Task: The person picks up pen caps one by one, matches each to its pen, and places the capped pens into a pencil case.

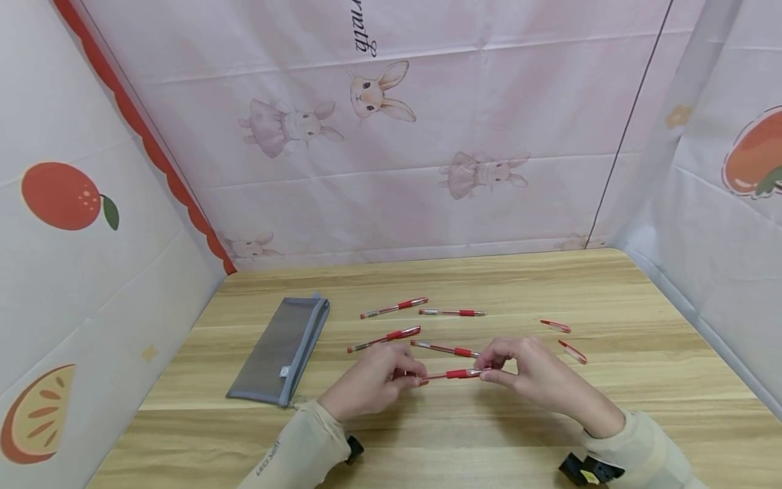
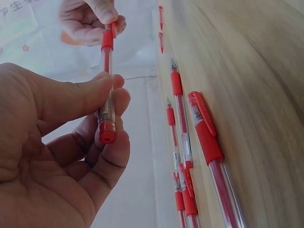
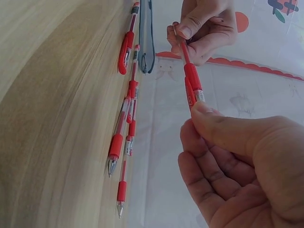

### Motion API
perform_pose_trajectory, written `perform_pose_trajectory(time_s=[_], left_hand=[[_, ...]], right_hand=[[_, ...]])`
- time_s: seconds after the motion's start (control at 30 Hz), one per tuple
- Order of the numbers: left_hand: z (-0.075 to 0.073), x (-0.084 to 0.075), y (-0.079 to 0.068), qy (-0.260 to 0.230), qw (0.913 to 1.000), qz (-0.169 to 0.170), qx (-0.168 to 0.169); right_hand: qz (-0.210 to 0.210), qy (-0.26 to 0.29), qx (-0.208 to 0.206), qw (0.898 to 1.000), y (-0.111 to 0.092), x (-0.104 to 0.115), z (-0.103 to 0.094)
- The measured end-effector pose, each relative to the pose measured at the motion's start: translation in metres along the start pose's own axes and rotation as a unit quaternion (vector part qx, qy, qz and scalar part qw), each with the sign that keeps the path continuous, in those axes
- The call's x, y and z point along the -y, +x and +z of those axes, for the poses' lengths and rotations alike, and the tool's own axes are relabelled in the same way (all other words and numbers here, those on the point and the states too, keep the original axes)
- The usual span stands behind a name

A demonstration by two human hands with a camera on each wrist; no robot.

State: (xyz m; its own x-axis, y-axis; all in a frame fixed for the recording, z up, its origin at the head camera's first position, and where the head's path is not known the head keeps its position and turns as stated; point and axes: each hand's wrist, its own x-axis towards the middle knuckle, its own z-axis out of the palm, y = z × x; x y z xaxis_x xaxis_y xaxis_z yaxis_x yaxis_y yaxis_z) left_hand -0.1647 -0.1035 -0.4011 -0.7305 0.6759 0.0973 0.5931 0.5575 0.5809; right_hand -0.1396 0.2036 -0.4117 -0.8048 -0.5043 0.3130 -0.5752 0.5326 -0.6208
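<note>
A clear gel pen with a red grip point(image 1: 459, 374) spans the space between both hands above the table. My left hand point(image 1: 381, 380) pinches its red plug end between thumb and fingers. At the other end, my right hand point(image 1: 530, 373) pinches the red cap point(image 3: 190, 94), whose clip lies along the grip. Beyond the hands lie two capped red pens, one nearer point(image 1: 385, 338) and one farther point(image 1: 396, 308). Two uncapped pens with bare metal tips rest beside them, a nearer one point(image 1: 444, 348) close to my right fingers and a farther one point(image 1: 452, 312).
Two loose red caps, one farther back point(image 1: 556, 326) and one nearer point(image 1: 572, 352), lie right of the pens. A grey mesh zip pouch point(image 1: 275, 346) lies flat at the left. Printed cloth walls point(image 1: 427, 224) stand around the wooden table point(image 1: 641, 339).
</note>
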Motion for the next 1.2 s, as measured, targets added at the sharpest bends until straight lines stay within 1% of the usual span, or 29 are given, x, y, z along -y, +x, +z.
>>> perform_pose_trajectory(time_s=[0.2, 0.27, 0.4, 0.5, 0.77, 0.93, 1.2], left_hand=[[0.001, 0.001, 0.000, -0.012, 0.9999, -0.007, -0.006], [0.001, 0.001, 0.000, -0.022, 0.9996, -0.017, -0.003], [-0.001, 0.000, 0.000, -0.041, 0.9984, -0.040, 0.000], [-0.003, 0.000, 0.001, -0.043, 0.9978, -0.051, -0.001], [-0.003, 0.003, 0.005, -0.024, 0.9976, -0.064, -0.007], [-0.001, 0.011, 0.007, -0.015, 0.9979, -0.063, -0.007], [-0.005, 0.026, 0.004, -0.011, 0.9962, -0.087, -0.005]], right_hand=[[-0.018, -0.007, -0.005, 1.000, 0.001, 0.001, 0.002], [-0.020, -0.010, -0.006, 1.000, 0.001, 0.001, 0.003], [-0.009, -0.012, -0.008, 1.000, 0.001, 0.001, 0.004], [0.000, -0.014, -0.007, 1.000, 0.001, 0.000, 0.005], [0.023, -0.005, 0.002, 1.000, 0.001, -0.001, 0.007], [0.023, 0.001, 0.012, 1.000, 0.002, -0.003, 0.006], [0.042, -0.001, 0.015, 0.999, 0.001, -0.010, 0.000]])
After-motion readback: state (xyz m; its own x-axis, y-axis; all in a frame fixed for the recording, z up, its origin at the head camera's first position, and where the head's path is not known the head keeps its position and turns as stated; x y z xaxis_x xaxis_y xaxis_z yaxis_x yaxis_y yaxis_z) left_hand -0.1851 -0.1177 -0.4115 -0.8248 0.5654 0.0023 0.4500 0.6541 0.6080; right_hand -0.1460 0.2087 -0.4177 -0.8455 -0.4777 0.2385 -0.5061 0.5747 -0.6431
